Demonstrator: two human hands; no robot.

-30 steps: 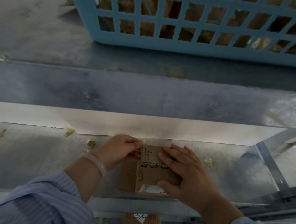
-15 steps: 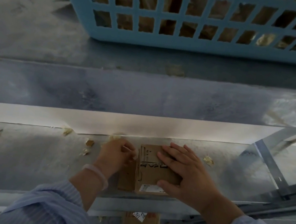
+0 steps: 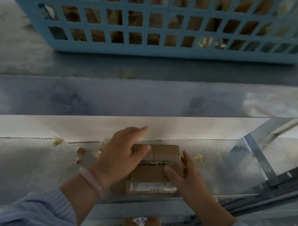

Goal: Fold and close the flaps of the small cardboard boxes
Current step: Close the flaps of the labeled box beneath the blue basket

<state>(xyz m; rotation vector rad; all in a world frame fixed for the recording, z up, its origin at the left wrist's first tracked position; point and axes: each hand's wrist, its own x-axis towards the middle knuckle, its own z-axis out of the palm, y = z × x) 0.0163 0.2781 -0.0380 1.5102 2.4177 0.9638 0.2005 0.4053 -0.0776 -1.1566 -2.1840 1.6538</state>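
Since a second ago the left hand point(image 3: 123, 154) has come from the box's left side up over its top, and the right hand point(image 3: 188, 176) has slid from lying flat on the top out to the right edge. The box point(image 3: 159, 160) lies on the worktop point(image 3: 24, 164) near its front edge, between the two hands, its flaps lying flat. The left hand covers the top's left part, fingers loosely spread; its thumb lies on the cardboard and its forefinger sticks out straight toward the pale back wall point(image 3: 66, 128), touching nothing. The right hand is spread too: the thumb lies across the top near the black printing, and the straight fingers run along the box's right side, touching it. A white label point(image 3: 151, 186) shows on the box's near part, clear of both hands. A pale bracelet point(image 3: 92, 181) sits on the left wrist. Cardboard scraps point(image 3: 57, 141) lie left of the box, and one scrap lies right of it. A blue basket point(image 3: 152, 53) stands well behind on the floor. Another box point(image 3: 142, 224) lies below the worktop's front edge
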